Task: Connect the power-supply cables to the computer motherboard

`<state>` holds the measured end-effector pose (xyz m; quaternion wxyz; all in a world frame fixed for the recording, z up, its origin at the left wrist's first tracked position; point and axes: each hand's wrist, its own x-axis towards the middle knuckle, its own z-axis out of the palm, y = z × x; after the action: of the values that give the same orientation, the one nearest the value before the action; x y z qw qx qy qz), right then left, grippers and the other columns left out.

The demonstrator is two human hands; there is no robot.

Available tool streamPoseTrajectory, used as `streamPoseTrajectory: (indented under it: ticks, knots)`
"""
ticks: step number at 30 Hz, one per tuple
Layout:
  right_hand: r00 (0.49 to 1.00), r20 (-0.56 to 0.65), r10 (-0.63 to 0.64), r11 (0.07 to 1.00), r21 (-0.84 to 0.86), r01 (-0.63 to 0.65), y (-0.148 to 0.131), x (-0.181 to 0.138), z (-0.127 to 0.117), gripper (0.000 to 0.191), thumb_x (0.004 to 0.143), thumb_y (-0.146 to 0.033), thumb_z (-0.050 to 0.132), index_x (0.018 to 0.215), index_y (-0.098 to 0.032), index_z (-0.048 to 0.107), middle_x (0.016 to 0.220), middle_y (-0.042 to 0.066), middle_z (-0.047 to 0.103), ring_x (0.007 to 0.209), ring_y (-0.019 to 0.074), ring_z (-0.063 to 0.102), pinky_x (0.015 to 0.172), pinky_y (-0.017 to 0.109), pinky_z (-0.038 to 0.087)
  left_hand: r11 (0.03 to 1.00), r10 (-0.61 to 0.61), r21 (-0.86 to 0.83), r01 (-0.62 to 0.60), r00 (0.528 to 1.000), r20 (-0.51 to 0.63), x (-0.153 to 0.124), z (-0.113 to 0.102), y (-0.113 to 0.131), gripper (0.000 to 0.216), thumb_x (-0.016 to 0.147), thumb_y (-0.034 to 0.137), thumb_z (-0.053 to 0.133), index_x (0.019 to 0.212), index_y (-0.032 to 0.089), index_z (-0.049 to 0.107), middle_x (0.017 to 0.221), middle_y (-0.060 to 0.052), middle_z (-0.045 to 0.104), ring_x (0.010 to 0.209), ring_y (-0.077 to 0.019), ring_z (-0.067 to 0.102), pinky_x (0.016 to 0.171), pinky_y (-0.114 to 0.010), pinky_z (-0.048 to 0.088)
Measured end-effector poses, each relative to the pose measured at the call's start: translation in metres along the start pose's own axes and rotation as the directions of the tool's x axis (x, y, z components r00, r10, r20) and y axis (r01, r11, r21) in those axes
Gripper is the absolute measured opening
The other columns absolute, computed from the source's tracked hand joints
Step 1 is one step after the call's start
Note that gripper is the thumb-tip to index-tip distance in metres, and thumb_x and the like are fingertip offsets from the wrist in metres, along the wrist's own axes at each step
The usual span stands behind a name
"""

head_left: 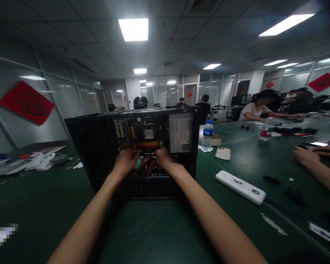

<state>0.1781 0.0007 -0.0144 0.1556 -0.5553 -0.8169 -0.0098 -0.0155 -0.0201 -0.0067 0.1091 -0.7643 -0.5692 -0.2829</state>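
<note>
An open black computer case (99, 146) stands on the dark green table (154, 227) in front of me. Inside show a motherboard (139, 132) and a grey power supply (181, 134) at the right. Both my arms reach into the case. My left hand (126, 160) is curled, fingers pinched at the lower edge of the motherboard just above a bundle of red, yellow and black cables (148, 167). My right hand (163, 157) is curled too, fingertips pressed at the same spot beside the left hand. What the fingers hold is hidden.
A white power strip (240, 187) lies right of the case. Beyond it stand a water bottle (207, 135) and a small box. Another person's hands (308, 156) rest at the right edge. White papers and parts (38, 161) lie at the left. People sit at the far right.
</note>
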Motion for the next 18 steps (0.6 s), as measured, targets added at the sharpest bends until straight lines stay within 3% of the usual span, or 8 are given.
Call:
streamPoseTrajectory:
  ticks: [6,9,11,13,15,17,18]
  knots:
    - [0.987,-0.069,-0.142,0.990,-0.011,0.142,-0.005,-0.012,-0.005,0.043,0.103,-0.033,0.036,0.107,-0.012,0.073,0.105,0.017,0.073,0.099,0.0236,0.069,0.082,0.027,0.048,0.994,0.027,-0.100,-0.036,0.996,-0.089,-0.036,0.000,0.003,0.039,0.099,0.039,0.041,0.096,0.019,0.074,0.100,-0.007,0.077,0.095,-0.0217,0.070,0.082,-0.028,0.049]
    - [0.974,-0.078,-0.212,0.977,-0.014,0.211,-0.014,-0.020,-0.014,0.042,0.103,-0.035,0.037,0.104,-0.012,0.073,0.104,0.016,0.073,0.097,0.0241,0.070,0.080,0.027,0.047,0.997,0.080,-0.006,-0.081,0.991,-0.108,-0.068,0.015,0.010,0.040,0.101,0.034,0.034,0.106,0.019,0.071,0.107,-0.009,0.074,0.099,-0.0223,0.067,0.087,-0.033,0.047]
    - [0.939,-0.150,-0.308,0.950,-0.009,0.311,-0.021,-0.030,-0.027,0.042,0.104,-0.037,0.037,0.100,-0.014,0.072,0.102,0.013,0.074,0.094,0.0223,0.070,0.079,0.027,0.046,0.982,0.147,0.138,-0.128,0.980,-0.136,-0.088,0.027,0.017,0.036,0.099,0.031,0.037,0.115,0.021,0.068,0.116,-0.010,0.071,0.109,-0.0274,0.063,0.094,-0.043,0.042]
    - [0.834,-0.343,-0.433,0.889,-0.011,0.458,-0.025,-0.044,-0.044,0.045,0.105,-0.038,0.035,0.091,-0.014,0.071,0.093,0.010,0.074,0.086,0.0187,0.069,0.076,0.025,0.045,0.973,0.140,0.207,-0.101,0.972,-0.188,-0.101,0.036,0.023,0.035,0.096,0.032,0.043,0.119,0.019,0.066,0.125,-0.013,0.066,0.118,-0.0315,0.056,0.099,-0.049,0.037]
    - [0.647,-0.591,-0.481,0.814,-0.028,0.580,-0.024,-0.060,-0.063,0.049,0.105,-0.037,0.032,0.082,-0.014,0.069,0.080,0.007,0.071,0.075,0.0149,0.066,0.071,0.025,0.045,0.973,0.126,0.214,-0.084,0.973,-0.192,-0.105,0.040,0.028,0.033,0.096,0.032,0.044,0.119,0.020,0.064,0.130,-0.012,0.063,0.123,-0.0315,0.052,0.102,-0.050,0.034]
    - [0.439,-0.802,-0.406,0.757,-0.026,0.653,-0.017,-0.074,-0.081,0.048,0.104,-0.037,0.033,0.077,-0.016,0.066,0.070,0.004,0.066,0.066,0.0127,0.062,0.066,0.025,0.045,0.977,0.119,0.197,-0.084,0.978,-0.172,-0.105,0.038,0.031,0.032,0.097,0.032,0.043,0.119,0.021,0.063,0.131,-0.011,0.062,0.125,-0.0302,0.050,0.105,-0.050,0.032]
    - [0.362,-0.878,-0.312,0.751,0.006,0.660,-0.010,-0.079,-0.088,0.045,0.104,-0.036,0.034,0.077,-0.017,0.065,0.070,0.003,0.065,0.066,0.0124,0.061,0.066,0.025,0.046,0.979,0.117,0.188,-0.086,0.980,-0.163,-0.104,0.035,0.032,0.032,0.097,0.032,0.043,0.119,0.021,0.063,0.130,-0.011,0.062,0.125,-0.0295,0.050,0.106,-0.050,0.032]
